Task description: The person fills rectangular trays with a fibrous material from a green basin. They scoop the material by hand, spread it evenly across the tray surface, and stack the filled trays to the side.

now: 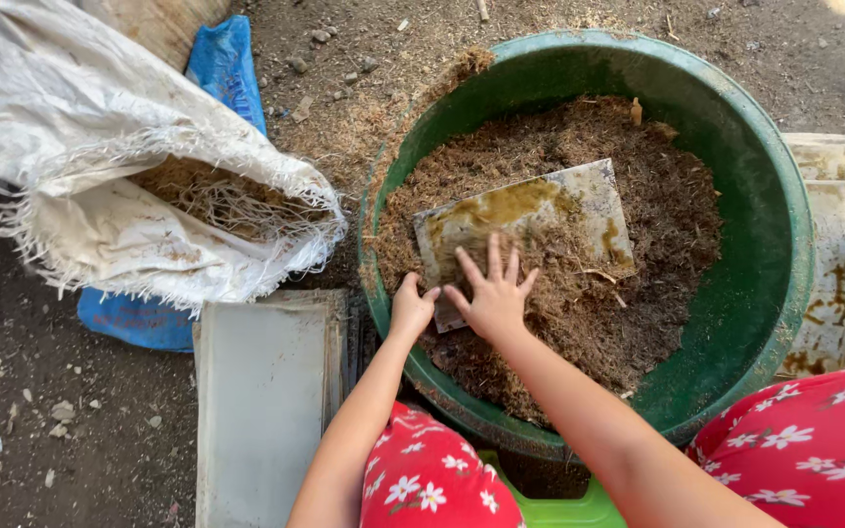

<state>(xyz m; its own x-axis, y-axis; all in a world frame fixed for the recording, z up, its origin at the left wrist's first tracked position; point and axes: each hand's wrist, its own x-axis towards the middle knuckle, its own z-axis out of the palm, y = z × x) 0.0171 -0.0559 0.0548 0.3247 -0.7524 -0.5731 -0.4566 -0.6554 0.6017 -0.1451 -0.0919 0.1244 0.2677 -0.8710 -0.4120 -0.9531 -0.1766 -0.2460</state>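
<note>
Right hand (493,288) spread flat, pressing fibre (589,313) onto a stained tray (525,220), left hand (411,308) gripping the tray's edge, green tub (779,244) beneath, white sack (100,147) nearby

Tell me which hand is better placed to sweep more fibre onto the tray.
Probably the right hand: it lies flat, fingers spread, on the fibre covering the tray. The left hand is curled at the tray's near corner, seemingly gripping it.

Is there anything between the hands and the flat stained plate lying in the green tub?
Nothing visible. The right hand lies spread on the plate, over loose brown fibre that covers its near edge. The left hand is at its near left corner in the green tub.
</note>
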